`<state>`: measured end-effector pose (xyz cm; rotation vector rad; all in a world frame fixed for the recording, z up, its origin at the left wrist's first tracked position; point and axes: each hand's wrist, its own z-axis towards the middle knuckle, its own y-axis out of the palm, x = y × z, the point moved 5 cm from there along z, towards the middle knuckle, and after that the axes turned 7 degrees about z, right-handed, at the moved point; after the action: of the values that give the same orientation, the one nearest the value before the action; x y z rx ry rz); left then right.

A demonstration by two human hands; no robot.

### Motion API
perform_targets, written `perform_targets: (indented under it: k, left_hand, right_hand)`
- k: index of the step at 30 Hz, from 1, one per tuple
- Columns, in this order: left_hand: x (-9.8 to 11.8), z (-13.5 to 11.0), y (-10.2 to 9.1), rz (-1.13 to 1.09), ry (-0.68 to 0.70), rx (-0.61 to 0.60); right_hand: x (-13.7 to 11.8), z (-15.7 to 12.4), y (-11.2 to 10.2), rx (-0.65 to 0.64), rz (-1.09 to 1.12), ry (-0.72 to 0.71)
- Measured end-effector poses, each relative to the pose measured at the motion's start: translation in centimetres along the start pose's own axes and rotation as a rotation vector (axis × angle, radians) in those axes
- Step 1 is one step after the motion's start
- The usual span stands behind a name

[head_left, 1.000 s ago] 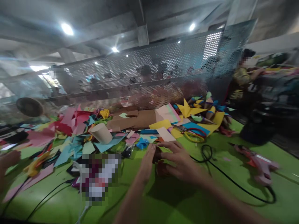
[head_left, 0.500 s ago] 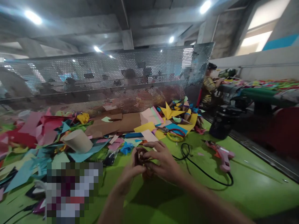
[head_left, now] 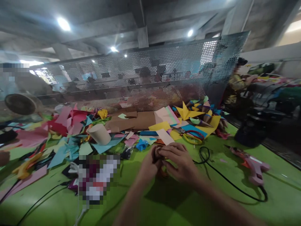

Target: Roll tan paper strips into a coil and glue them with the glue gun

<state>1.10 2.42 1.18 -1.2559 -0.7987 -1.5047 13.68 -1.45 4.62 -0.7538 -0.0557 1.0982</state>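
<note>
My left hand (head_left: 149,164) and my right hand (head_left: 180,160) meet over the green table (head_left: 164,204), fingers curled round a small dark brown object (head_left: 158,154). The frame is too blurred to name it. Both hands pinch it from either side, the right one on top. Just beyond them lies a heap of coloured paper scraps (head_left: 70,138) and a rolled tan paper cone (head_left: 100,134).
Scissors with red and yellow handles (head_left: 194,135) lie behind my right hand. A pink glue gun (head_left: 251,163) with a black cord (head_left: 225,180) rests at the right. A perforated metal screen (head_left: 141,75) backs the table. Another person (head_left: 237,83) stands at far right.
The view has swung to the left and back. My hands closed from spread fingers onto the small dark object and stay together on it.
</note>
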Motion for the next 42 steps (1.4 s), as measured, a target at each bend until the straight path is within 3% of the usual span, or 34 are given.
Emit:
perform_targets:
  k: [3, 7, 14, 19, 21, 24, 30, 32, 34, 37, 42]
  left_hand:
    - [-0.3, 0.0, 0.1, 0.082, 0.077, -0.006]
    - [-1.1, -0.1, 0.1, 0.162, 0.067, 0.033]
    - [-1.0, 0.1, 0.3, -0.050, 0.067, 0.008]
    - [-0.9, 0.3, -0.2, -0.059, 0.019, 0.049]
    - [-1.1, 0.3, -0.6, -0.016, -0.002, 0.120]
    - [-1.1, 0.2, -1.0, 0.024, -0.019, 0.199]
    - [-0.3, -0.3, -0.5, 0.009, 0.028, 0.158]
    - [0.0, -0.4, -0.4, -0.002, 0.053, 0.146]
    - [0.2, -0.4, -0.4, -0.013, 0.076, 0.129]
    - [0.4, -0.5, -0.4, -0.017, 0.079, 0.090]
    - [0.0, -0.7, -0.6, -0.036, 0.023, 0.089]
  right_hand:
    - [-0.5, 0.1, 0.1, -0.015, -0.035, 0.009]
    - [-1.2, 0.2, 0.2, -0.035, -0.073, 0.040]
    - [-1.3, 0.7, 0.0, -0.054, -0.045, 0.079]
    - [-1.7, 1.5, -1.4, 0.012, 0.049, 0.087]
    - [-1.5, 1.1, -2.7, 0.087, 0.038, 0.128]
    - [0.1, -1.4, -6.2, 0.239, -0.081, 0.312]
    - [3.8, -11.7, -16.2, 0.472, -0.552, 0.829]
    - [5.3, -15.0, -18.3, 0.387, -0.711, 1.252]
    - [6.6, -16.8, -18.5, 0.194, -0.664, 1.501]
    - [7.8, -17.1, -18.2, 0.117, -0.631, 1.550]
    - [8.1, -16.3, -18.2, 0.271, -0.581, 1.461]
